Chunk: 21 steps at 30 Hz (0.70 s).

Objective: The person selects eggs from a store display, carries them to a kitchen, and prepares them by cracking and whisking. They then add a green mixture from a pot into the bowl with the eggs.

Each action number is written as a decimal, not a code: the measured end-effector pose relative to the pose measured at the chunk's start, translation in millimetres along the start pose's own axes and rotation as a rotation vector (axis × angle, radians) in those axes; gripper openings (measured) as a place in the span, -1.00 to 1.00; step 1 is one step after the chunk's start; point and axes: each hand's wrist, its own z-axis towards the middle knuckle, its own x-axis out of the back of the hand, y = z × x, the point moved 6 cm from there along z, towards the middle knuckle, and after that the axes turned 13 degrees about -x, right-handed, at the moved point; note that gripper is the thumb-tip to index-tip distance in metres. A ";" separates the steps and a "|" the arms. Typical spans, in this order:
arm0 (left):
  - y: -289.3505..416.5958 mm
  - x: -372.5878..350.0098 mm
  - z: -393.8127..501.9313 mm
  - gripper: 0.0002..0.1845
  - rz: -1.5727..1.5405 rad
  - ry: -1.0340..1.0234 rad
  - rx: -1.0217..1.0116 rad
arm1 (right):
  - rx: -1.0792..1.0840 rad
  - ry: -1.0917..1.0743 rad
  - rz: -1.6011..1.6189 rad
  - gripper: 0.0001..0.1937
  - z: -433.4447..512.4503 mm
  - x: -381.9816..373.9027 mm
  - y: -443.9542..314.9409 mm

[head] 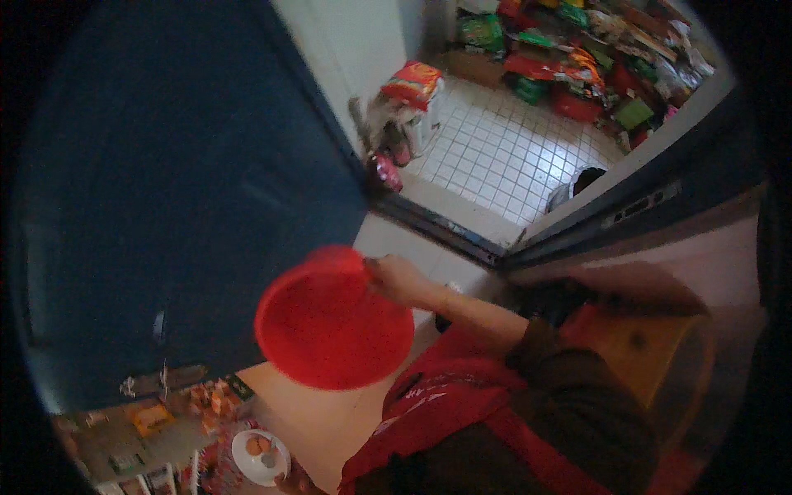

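My right hand (399, 279) grips the rim of a red plastic basin (334, 328). The basin is tilted so that its inside faces me, and only red plastic shows in it. At the bottom edge, fingers of my left hand (289, 484) hold the rim of a white bowl (242, 465). In that bowl lie round orange-brown things (257, 444), perhaps eggs, and a greyish piece (268, 460). Most of the left hand is cut off by the frame. A red apron (445, 396) covers my front.
A dark blue door (185, 185) stands open at left. Past the threshold (439, 229) is a white tiled floor (495, 142), with a stool (426, 127) under a red packet (413, 83), a heap of packages (575, 68) and a bucket (560, 197). Blurred clutter (154, 421) lies lower left.
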 end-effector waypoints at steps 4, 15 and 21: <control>-65.0 -143.2 42.4 -0.21 0.340 -0.364 -0.099 | -0.216 0.265 0.022 -0.75 49.4 139.9 101.3; -319.6 -502.0 108.5 -0.25 0.002 -0.447 0.421 | -0.695 0.975 0.376 -0.57 22.6 384.8 334.2; -479.1 -722.0 128.8 -0.15 -0.025 -0.663 0.674 | -0.905 1.281 0.315 -0.57 -3.4 443.9 446.7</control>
